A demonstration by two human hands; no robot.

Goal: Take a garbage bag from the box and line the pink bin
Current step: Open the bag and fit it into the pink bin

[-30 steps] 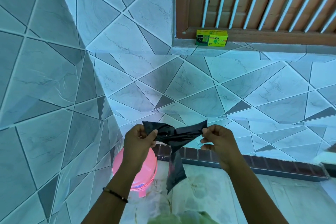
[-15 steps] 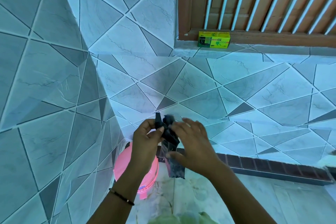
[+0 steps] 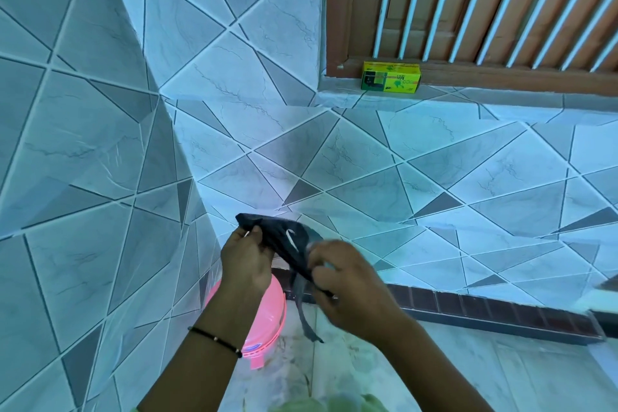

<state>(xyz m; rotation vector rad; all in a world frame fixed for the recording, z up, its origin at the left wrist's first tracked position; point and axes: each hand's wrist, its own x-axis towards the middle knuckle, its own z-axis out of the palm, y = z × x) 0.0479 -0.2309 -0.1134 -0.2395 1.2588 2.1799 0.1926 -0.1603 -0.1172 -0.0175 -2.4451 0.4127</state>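
Judging by how things lie, the first half of the task is done: a black garbage bag (image 3: pixel 284 241) is out of the yellow-green box (image 3: pixel 390 75), which sits up at about 1 o'clock on the window ledge (image 3: pixel 468 95), well apart from the hands. The bag is bunched between both hands near the middle of the view, a narrow tail of it hanging down at 6 o'clock. The left hand (image 3: pixel 245 259) pinches the bag's upper edge between thumb and curled fingers; the right hand (image 3: pixel 347 291) has its fingers curled round the lower part, though motion blur hides the exact grip. What remains, I judge, is opening the bag's mouth, lowering it into the pink bin (image 3: pixel 269 314), and folding the rim over. The bin stands on the floor (image 3: pixel 434 371) at about 7 o'clock, mostly hidden behind the left wrist, with no liner visible in it.

Pale blue-grey tiles with diagonal lines cover the walls, which meet in a corner at 9 o'clock. A dark brick-patterned border runs along the floor's edge, and a brown wooden window frame with white bars fills 1 o'clock.
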